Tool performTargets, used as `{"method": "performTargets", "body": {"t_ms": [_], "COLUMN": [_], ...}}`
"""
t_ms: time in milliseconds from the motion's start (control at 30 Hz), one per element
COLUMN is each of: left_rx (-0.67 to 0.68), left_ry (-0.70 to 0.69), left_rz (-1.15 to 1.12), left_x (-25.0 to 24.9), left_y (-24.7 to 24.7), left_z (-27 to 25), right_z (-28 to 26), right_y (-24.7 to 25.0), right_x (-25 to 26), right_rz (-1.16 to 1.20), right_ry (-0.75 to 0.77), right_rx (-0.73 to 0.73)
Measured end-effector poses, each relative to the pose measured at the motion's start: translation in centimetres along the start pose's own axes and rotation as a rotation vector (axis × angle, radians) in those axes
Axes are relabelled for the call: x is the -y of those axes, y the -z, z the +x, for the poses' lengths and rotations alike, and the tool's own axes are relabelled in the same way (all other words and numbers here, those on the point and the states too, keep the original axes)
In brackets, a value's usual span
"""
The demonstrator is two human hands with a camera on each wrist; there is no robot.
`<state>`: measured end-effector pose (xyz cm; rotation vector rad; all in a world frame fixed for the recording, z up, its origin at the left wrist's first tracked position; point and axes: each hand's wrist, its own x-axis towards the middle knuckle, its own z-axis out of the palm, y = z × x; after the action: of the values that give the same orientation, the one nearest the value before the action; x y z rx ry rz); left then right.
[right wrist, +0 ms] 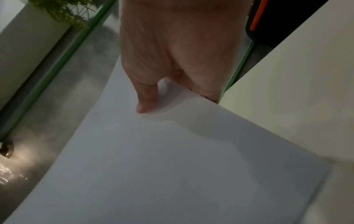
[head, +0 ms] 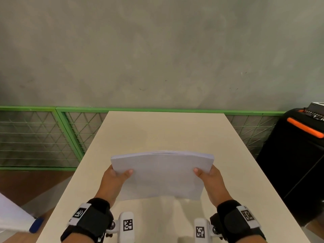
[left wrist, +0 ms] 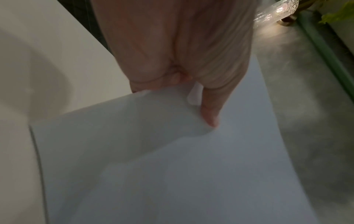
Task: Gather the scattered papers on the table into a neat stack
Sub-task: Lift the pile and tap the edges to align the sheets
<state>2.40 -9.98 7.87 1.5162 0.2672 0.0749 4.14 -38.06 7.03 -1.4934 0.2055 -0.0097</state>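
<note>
At the lower left of the head view, a white sheet (head: pixel 12 214) with a blue object (head: pixel 36 224) beside it lies off the worktop's (head: pixel 157 134) edge. Behind, across the left and middle of the frame, runs a green mesh railing (head: pixel 52 137).

The left hand (head: pixel 114 179) grips the left edge of the paper stack (head: pixel 162 176), thumb on top, fingers curled beneath; the left wrist view shows the thumb (left wrist: pixel 209 110) pressing the top sheet.

The stack sits in the centre of the frame, bowed upward between both hands, its near edge low over the worktop; whether it touches cannot be told.

The right hand (head: pixel 211 179) grips the stack's right edge the same way, thumb (right wrist: pixel 146 98) on top.

At the far right stands a black case (head: pixel 294 155) with an orange handle (head: pixel 305 127).
</note>
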Motion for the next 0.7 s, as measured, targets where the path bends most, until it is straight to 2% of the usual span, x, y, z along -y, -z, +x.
{"method": "performTargets", "body": {"t_ms": [133,333,600,700], "left_rx": [-0.018,-0.095,-0.170,-0.224], "left_ry": [-0.033,-0.135,-0.041,-0.051], "left_rz": [0.007,-0.061,-0.074,-0.050], "left_x": [-1.3,-3.1,-3.6,-3.7], "left_y": [-0.4,-0.6,-2.3,-2.4], "left_z": [-0.5,-0.5,-0.9,-0.5], "right_z": [-0.2,-0.5,-0.5,0.1], "right_y": [0.1,0.3,-0.5,-0.7], "right_x": [1.1,3.2,2.5,2.8], "right_rz": [0.009,0.012,0.155,0.170], "right_ry": [0.027,0.174,0.083,0.067], "right_rx": [-0.051,-0.015,-0.078,-0.121]}}
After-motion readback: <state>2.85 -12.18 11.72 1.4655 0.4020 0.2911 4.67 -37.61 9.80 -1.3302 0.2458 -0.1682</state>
